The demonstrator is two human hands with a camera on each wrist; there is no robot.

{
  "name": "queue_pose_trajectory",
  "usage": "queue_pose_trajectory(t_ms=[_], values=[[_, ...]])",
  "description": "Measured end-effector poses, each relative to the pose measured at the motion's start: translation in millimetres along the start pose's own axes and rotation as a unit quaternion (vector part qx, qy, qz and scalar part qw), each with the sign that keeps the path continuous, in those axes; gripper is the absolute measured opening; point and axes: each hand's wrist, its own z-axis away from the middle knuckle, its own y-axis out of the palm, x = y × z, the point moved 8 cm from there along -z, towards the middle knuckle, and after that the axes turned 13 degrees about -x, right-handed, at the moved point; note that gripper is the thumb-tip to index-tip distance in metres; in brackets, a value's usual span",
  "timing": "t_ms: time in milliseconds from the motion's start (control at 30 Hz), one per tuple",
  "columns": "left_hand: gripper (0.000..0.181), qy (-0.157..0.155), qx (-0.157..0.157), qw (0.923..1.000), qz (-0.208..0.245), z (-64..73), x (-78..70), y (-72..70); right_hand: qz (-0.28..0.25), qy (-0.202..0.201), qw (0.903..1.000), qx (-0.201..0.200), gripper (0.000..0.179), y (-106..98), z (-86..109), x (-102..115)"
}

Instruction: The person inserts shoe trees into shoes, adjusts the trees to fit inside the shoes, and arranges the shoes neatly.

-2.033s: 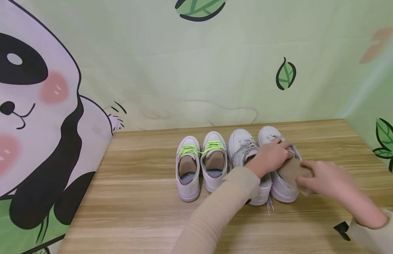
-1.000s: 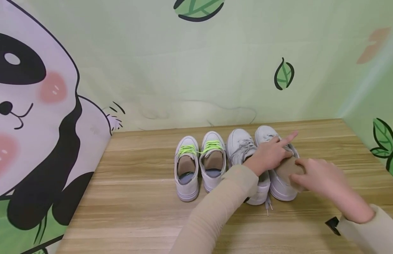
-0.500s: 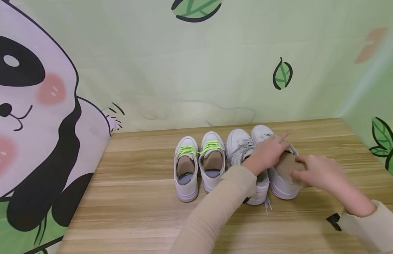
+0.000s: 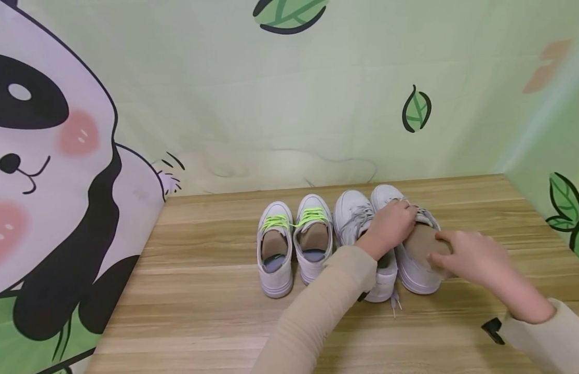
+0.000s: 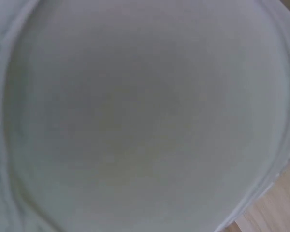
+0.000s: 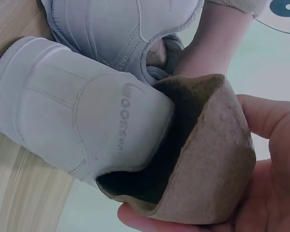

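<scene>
My right hand (image 4: pixel 476 257) holds the heel end of a brown moulded-pulp shoe insert (image 4: pixel 422 244) between thumb and fingers. Its front part is inside the rightmost white sneaker (image 4: pixel 417 278). In the right wrist view the insert (image 6: pixel 212 164) is a hollow shell, its open end beside the sneaker's heel (image 6: pixel 121 121). My left hand (image 4: pixel 393 223) grips that sneaker at the tongue and laces, fingers curled. A blurred pale surface (image 5: pixel 145 106) fills the left wrist view, hiding the hand there.
Left of it stands another white sneaker (image 4: pixel 352 213) with grey laces, partly under my left arm. Two smaller white shoes with green laces, one left (image 4: pixel 275 280) and one right (image 4: pixel 312 202), hold brown inserts. All stand on a wood-grain table (image 4: pixel 200 291) before a panda-printed backdrop (image 4: pixel 224 104).
The sneaker has shifted slightly left, and the insert lies farther inside it. My left forefinger, stretched out a second ago, is now curled at the laces. The right hand moved slightly left.
</scene>
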Motion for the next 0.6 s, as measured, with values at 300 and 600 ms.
queue_pose_trajectory(t_ms=[300, 600], values=[[0.019, 0.016, 0.029, 0.9994, 0.006, -0.7, -2.2, 3.1, -0.006, 0.009, 0.9999, 0.000, 0.058, 1.1, -2.1, 0.4], [0.017, 0.033, 0.026, 0.9991, 0.009, -0.8, -4.6, 3.2, -0.010, 0.001, 1.0000, -0.001, 0.058, 0.7, -3.8, -0.8]])
